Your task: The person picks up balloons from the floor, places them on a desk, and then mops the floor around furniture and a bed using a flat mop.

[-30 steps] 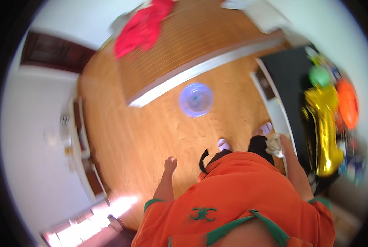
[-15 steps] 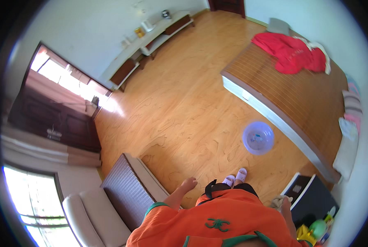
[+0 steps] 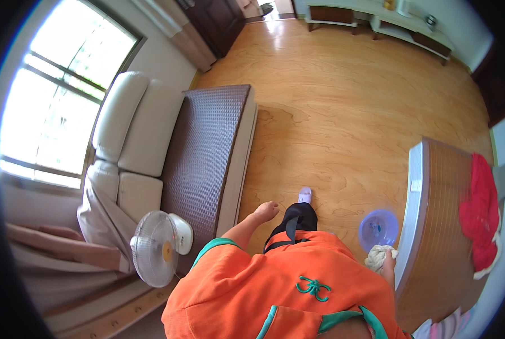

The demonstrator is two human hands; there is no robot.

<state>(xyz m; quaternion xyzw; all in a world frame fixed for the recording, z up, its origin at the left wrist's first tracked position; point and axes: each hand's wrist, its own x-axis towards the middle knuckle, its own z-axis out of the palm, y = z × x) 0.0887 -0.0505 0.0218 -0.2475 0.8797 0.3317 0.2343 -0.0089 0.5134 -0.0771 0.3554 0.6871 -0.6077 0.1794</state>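
My right hand is closed around a bunched cream-coloured cloth, held low beside my right hip. Just beyond the cloth, a round translucent purple basin stands on the wood floor, near the side of the bed; the cloth overlaps its near edge in the picture. My left hand hangs out in front of my left side with its fingers curled in and nothing seen in them. It is nearest to the front edge of the sofa, apart from it.
A white fan stands at the left by the sofa's near end, under a bright window. On the right is a low bed with a red blanket. A long low cabinet lines the far wall near a dark door.
My view and body have turned left, bringing the sofa, window and fan further into sight. The cream cloth is still in my right hand, now seen near the basin.
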